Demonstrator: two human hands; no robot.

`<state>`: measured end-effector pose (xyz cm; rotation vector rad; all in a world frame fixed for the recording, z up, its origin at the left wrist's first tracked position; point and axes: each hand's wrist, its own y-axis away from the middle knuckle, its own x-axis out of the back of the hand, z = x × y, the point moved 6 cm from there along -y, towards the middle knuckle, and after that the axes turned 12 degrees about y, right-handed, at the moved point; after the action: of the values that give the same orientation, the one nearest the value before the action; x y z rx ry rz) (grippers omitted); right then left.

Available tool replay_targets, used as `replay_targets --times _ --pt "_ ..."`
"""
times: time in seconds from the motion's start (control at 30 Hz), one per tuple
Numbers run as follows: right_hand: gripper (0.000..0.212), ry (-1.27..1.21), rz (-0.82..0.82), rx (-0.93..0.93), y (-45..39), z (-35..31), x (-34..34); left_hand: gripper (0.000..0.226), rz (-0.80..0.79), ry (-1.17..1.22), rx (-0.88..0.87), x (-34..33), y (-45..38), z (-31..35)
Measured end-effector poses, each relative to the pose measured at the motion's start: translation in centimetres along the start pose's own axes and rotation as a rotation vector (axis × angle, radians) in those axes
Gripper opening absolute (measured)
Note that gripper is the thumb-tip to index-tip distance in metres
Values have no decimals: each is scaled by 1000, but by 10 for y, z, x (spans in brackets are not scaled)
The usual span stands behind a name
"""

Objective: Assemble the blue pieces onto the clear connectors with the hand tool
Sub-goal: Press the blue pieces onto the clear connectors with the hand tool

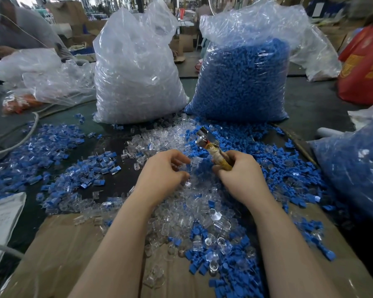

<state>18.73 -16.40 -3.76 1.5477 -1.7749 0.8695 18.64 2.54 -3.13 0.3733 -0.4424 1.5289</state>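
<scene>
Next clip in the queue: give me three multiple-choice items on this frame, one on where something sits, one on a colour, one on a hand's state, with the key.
1. Where does the sack of blue pieces stand relative to the sack of clear connectors?
A. To its right
B. To its left
C. On top of it

2. What colour is the bag at the far right edge?
A. Green
B. Red
C. Black

3. What is the right hand doing?
A. Lying flat and empty
B. Gripping the hand tool
C. Lifting a sack

Key: 1 A, the blue sack is the right one of the pair. 2 B, red fabric with yellow print. 3 B, fingers wrap the tool's handle.
</scene>
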Motion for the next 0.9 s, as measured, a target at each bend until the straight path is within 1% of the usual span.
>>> replay_targets --times 0.2,0.3,0.37,0.47,0.57,0.67,0.8,0.83,0.9 --pt "14 -38 24 16 0 -1 0 22 42 19 6 4 0 1" --pt "12 -63 57 19 -1 0 3 17 75 79 29 5 0 0" --pt "11 -91 76 28 0 0 5 18 95 103 24 6 0 2" --pt "15 -135 114 54 1 -3 8 19 100 71 4 6 0 4" --pt "14 -178 134 79 3 -7 9 16 88 25 2 3 0 5" --pt "14 -249 135 93 5 -10 10 13 114 170 12 4 2 6" --pt "13 -354 119 111 7 -15 11 8 101 494 62 5 3 9" --pt "12 -375 121 122 8 -16 12 9 85 581 76 4 4 10" --pt "11 -420 120 141 9 -18 13 16 64 650 81 2 4 12"
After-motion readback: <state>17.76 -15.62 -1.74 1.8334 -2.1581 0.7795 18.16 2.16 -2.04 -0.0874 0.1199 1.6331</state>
